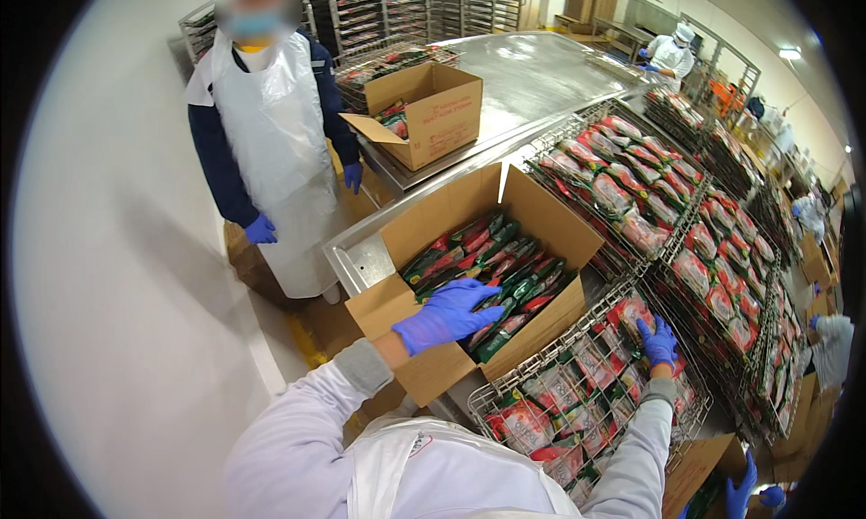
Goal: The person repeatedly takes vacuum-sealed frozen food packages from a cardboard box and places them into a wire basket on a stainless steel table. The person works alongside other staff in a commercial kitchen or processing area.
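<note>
Blue gloves cover both my hands. My left hand (451, 316) reaches into an open cardboard box (550, 211), its fingers stretched out over the packets. Inside, red and green plastic packets (501, 257) stand on edge in close rows. To the right, my right hand (659, 341) is at the far end of a wire basket (505, 381), with its fingers on a red and clear packet (629, 315). The fingertips curl at that packet's edge and are partly hidden. More flat packets (577, 361) lie in the same basket.
Stacked wire baskets of packets (622, 172) stand at the right. A second open box (442, 113) rests on the steel table (523, 68). At the left, a person in a white apron (289, 131) stands nearby. Another person's gloved hand (741, 487) shows at the lower right.
</note>
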{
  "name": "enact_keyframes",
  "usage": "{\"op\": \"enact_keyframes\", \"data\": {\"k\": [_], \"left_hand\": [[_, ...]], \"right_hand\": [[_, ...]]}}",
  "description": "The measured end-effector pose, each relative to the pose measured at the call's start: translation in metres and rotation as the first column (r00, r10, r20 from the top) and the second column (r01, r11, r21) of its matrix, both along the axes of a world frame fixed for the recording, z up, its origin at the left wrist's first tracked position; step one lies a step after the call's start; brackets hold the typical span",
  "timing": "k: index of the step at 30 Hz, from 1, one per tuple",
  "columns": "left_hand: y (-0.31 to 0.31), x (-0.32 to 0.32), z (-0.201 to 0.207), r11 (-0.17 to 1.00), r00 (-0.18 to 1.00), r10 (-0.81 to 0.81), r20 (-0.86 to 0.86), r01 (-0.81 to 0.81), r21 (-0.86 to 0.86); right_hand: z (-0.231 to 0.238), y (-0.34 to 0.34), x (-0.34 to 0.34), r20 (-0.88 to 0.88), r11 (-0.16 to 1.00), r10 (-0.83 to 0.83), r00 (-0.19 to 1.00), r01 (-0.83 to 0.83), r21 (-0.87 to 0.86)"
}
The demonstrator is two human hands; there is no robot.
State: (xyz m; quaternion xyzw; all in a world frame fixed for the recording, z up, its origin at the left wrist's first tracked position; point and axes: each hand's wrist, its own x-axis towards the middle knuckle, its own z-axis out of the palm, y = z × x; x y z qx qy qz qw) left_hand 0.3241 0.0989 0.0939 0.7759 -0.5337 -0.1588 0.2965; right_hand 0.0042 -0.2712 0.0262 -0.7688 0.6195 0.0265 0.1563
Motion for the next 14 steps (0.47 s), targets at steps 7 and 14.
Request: {"op": "enact_keyframes", "data": {"k": [7,14], "left_hand": [[0.041,-0.013,-0.047,0.969,0.909,0.241,0.34,-0.204,-0.142],[0.043,-0.011,-0.085,0.933,0.896,0.28,0.343,-0.17,-0.317]], "right_hand": [[-0.006,0.02,-0.044,0.007,0.986,0.101,0.995,-0.099,-0.137],[-0.017,0.061,-0.106,0.09,0.964,0.261,0.961,-0.254,-0.075]]}}
